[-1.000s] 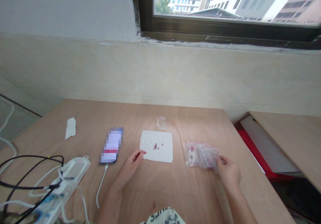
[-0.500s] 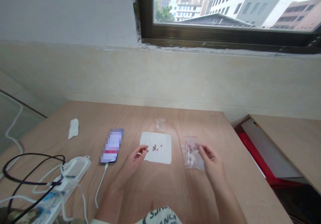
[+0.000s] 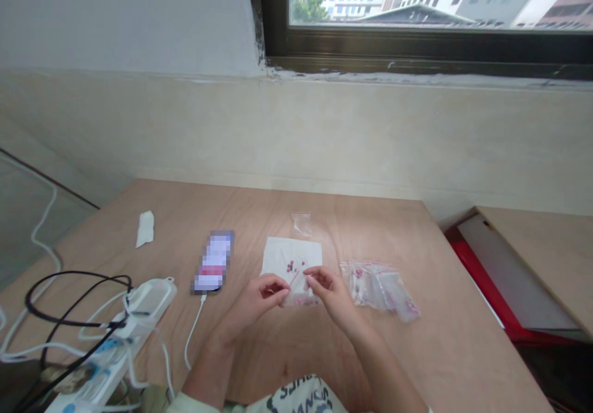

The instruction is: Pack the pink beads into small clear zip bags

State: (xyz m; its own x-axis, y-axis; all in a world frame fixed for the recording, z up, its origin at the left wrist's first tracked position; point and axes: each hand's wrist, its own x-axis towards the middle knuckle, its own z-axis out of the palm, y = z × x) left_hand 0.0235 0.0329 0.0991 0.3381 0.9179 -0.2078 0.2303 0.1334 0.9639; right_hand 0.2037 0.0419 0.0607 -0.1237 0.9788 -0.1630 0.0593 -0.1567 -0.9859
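Plywood makes up the surface (image 3: 370, 234), pale and lightly grained, set against a cream wall under a dark-framed window (image 3: 417, 5). The person's left hand (image 3: 262, 299) and right hand (image 3: 333, 296) meet at the middle. Each is closed in a thumb-and-forefinger pinch on one side of a small clear zip bag (image 3: 301, 294), held just above the surface at the near edge of a white paper sheet (image 3: 278, 252). Something pinkish shows through the bag, probably beads, though it is too small to be sure.

A few tiny red beads (image 3: 291, 266) lie loose on the sheet. An empty clear bag (image 3: 301, 223) sits just beyond it, and a heap of zip bags (image 3: 380, 280) lies just to the right, some with pink specks inside.

To the left is a phone (image 3: 214, 262), its screen obscured and unreadable, with a white charging cable (image 3: 192, 336) plugged in. Further left are a white power strip (image 3: 151, 296), a looped black cable (image 3: 74, 275) and a crumpled tissue (image 3: 145, 228). A red folder (image 3: 467, 271) leans beside the surface's right edge.

Dark block lettering runs across the person's pale shirt (image 3: 301, 397) at the bottom. It is upside down and cut off, so no word reads cleanly.
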